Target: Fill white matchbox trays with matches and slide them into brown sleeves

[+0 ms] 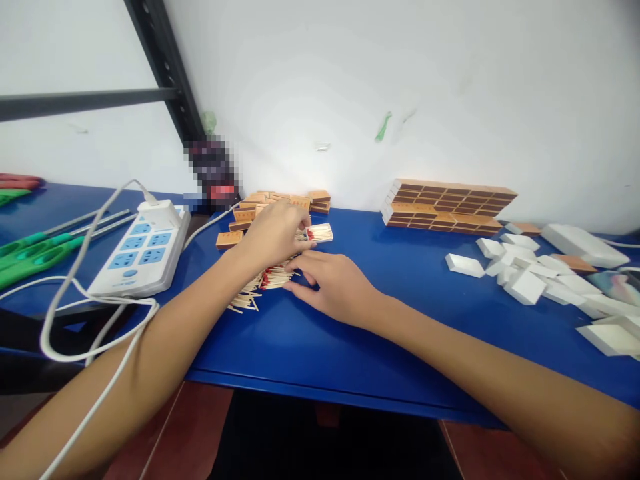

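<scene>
Evidently, the left hand [283,230] is clamped on the end of a small white matchbox tray [321,233], which sits above the blue tabletop [320,347], red-headed matches inside. Just below, the right hand [336,283] has its thumb and fingertips at the right edge of a heap of loose matches [273,279]; whether they close on any, I cannot tell. Behind the left hand lie orange-brown matchboxes [229,240], printed with small characters too tiny to read. A stacked block of matchboxes [450,205] stands by the wall, well right, near scattered white trays [525,287]. At left, the white power strip [143,257] carries blue socket panels and a small blue logo, likewise illegible.
</scene>
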Demonstrator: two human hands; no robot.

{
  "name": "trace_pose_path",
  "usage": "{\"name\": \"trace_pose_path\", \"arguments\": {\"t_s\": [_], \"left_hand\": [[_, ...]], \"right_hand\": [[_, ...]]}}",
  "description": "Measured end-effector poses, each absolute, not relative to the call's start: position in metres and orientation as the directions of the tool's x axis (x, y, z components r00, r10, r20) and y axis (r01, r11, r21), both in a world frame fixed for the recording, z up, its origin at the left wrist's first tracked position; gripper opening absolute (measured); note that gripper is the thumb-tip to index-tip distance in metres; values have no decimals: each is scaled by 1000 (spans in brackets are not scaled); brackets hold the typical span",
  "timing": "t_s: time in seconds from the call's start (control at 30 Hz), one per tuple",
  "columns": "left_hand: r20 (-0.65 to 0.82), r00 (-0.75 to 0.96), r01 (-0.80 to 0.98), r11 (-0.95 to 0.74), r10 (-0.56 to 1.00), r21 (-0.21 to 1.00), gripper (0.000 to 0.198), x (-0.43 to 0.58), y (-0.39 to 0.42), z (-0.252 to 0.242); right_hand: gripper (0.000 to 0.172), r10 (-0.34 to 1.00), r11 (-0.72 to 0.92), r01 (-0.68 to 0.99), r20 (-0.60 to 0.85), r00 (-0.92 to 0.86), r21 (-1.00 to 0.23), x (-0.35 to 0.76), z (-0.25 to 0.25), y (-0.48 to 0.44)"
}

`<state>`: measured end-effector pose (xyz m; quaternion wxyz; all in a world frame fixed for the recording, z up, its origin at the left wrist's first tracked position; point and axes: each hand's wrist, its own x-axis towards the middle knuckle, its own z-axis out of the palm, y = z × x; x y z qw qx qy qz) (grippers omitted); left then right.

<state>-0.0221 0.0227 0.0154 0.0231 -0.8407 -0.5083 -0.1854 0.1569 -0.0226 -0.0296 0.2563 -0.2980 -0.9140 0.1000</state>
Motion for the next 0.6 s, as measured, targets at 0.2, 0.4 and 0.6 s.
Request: {"name": "trace_pose_path", "arguments": {"t_s": [0.2,0.4,0.6], "left_hand": [[307,429,855,-492,849,166,23,-25,27,10],[310,432,860,-490,847,139,25,-24,27,9],[295,446,855,-500,845,139,23,-24,26,11]], "right_hand": [[5,637,764,484,379,-672,-427,151,-31,-15],[6,655,745,492,348,-671,-451,151,-32,-17],[5,645,748,510,286,-709,-425,178,-25,-14]]}}
